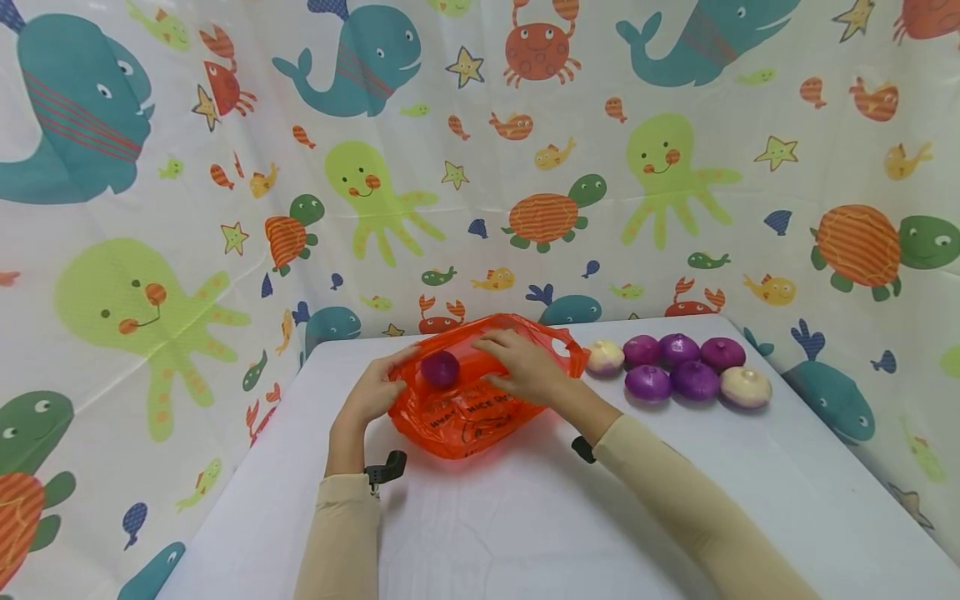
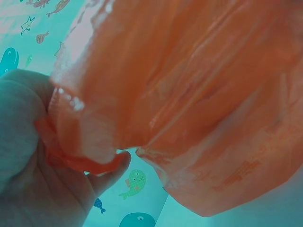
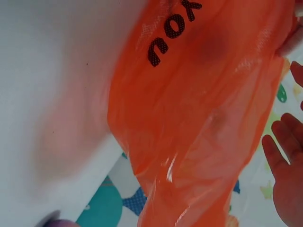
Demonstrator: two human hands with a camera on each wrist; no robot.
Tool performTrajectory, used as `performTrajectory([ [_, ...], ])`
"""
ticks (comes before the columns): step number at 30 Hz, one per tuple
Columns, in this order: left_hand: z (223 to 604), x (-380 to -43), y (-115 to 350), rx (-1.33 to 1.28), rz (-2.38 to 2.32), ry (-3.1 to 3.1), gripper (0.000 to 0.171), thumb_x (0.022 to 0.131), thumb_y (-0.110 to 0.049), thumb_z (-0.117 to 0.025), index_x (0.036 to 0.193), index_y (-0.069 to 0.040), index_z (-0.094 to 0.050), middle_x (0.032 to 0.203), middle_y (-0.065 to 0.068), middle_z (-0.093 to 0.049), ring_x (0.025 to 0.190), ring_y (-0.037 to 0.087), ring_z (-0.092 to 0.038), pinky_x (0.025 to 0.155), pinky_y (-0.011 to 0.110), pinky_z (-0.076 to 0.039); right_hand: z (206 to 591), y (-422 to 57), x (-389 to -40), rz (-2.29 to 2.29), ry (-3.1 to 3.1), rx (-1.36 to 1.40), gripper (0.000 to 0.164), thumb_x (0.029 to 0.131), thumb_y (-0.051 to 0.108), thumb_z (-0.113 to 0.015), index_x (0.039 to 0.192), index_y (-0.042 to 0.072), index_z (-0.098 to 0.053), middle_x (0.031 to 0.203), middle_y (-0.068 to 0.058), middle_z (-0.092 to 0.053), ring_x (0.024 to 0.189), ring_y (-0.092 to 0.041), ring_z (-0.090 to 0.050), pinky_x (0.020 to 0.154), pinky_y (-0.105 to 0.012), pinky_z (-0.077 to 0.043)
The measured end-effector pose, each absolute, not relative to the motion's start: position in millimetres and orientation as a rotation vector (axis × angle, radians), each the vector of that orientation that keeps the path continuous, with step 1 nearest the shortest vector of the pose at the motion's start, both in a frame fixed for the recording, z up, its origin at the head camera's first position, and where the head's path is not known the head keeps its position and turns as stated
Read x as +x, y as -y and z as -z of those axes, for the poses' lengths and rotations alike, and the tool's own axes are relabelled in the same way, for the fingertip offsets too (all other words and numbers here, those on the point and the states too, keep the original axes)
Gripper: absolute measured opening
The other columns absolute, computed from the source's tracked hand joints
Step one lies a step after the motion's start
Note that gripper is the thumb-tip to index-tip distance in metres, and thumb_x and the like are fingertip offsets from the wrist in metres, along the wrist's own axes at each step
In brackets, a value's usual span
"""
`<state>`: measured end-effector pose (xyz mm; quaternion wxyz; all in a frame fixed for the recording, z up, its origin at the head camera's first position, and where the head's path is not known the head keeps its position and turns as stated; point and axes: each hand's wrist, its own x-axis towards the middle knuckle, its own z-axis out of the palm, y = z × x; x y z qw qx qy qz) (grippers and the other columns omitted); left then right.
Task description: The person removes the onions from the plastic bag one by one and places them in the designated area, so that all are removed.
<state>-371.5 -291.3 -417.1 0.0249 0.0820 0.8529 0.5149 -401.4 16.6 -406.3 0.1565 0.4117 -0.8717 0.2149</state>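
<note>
An orange plastic carrier bag [image 1: 465, 417] with black print is held up over the white table. My left hand [image 1: 378, 387] grips the left side of its mouth, and in the left wrist view the thumb and fingers of that hand [image 2: 28, 142] wrap around bunched orange plastic [image 2: 85, 161]. A purple onion [image 1: 440, 370] shows inside the bag's mouth, near the left fingers. My right hand [image 1: 528, 367] reaches over the bag's opening from the right. In the right wrist view this hand [image 3: 289, 184] has straight, spread fingers beside the bag [image 3: 199, 109] and holds nothing.
To the right of the bag lie several purple onions [image 1: 695, 381] and two cream ones, a near one [image 1: 746, 388] and one close to the bag [image 1: 604, 357]. A curtain with sea animals [image 1: 480, 217] hangs behind the white table [image 1: 525, 525].
</note>
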Motion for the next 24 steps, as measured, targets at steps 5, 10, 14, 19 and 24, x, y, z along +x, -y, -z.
performTrajectory([
  [5, 415.6, -370.1, 290.5, 0.243, -1.599, -2.633, 0.073, 0.094, 0.007, -0.053, 0.157, -0.029, -0.048, 0.159, 0.012, -0.049, 0.119, 0.044, -0.065, 0.084, 0.038, -0.064, 408.3, -3.2, -407.0, -0.589, 2.495, 1.237, 0.061, 0.092, 0.023, -0.079, 0.149, 0.021, -0.057, 0.146, 0.0, -0.059, 0.14, -0.022, -0.051, 0.112, -0.042, -0.051],
  [10, 414.3, -369.7, 291.0, 0.25, -1.59, -2.642, 0.073, 0.093, 0.006, -0.052, 0.157, -0.029, -0.048, 0.16, 0.01, -0.048, 0.116, 0.044, -0.066, 0.083, 0.037, -0.064, 409.9, 9.7, -411.5, -0.541, 2.538, 1.244, 0.061, 0.094, 0.026, -0.078, 0.15, 0.024, -0.055, 0.147, 0.002, -0.058, 0.138, -0.019, -0.051, 0.111, -0.04, -0.053],
  [14, 414.6, -370.3, 291.6, 0.297, -1.557, -2.679, 0.073, 0.093, 0.006, -0.051, 0.157, -0.028, -0.048, 0.163, 0.008, -0.045, 0.114, 0.041, -0.065, 0.082, 0.034, -0.064, 410.8, 18.7, -414.8, -0.508, 2.586, 1.248, 0.062, 0.095, 0.027, -0.076, 0.152, 0.025, -0.053, 0.15, 0.004, -0.056, 0.141, -0.018, -0.049, 0.114, -0.04, -0.05],
  [19, 415.5, -370.9, 292.9, 0.333, -1.55, -2.687, 0.072, 0.093, 0.006, -0.05, 0.158, -0.027, -0.047, 0.164, 0.01, -0.044, 0.114, 0.042, -0.065, 0.08, 0.032, -0.063, 413.4, 30.7, -420.6, -0.498, 2.633, 1.252, 0.063, 0.095, 0.025, -0.077, 0.152, 0.019, -0.053, 0.153, 0.001, -0.055, 0.144, -0.021, -0.048, 0.117, -0.042, -0.047],
  [24, 415.9, -371.3, 293.4, 0.308, -1.56, -2.686, 0.072, 0.093, 0.005, -0.051, 0.157, -0.029, -0.049, 0.161, 0.01, -0.048, 0.109, 0.04, -0.065, 0.078, 0.032, -0.063, 418.3, 42.6, -426.3, -0.428, 2.739, 1.219, 0.061, 0.096, 0.026, -0.075, 0.152, 0.017, -0.054, 0.153, -0.001, -0.056, 0.144, -0.022, -0.049, 0.118, -0.041, -0.046],
])
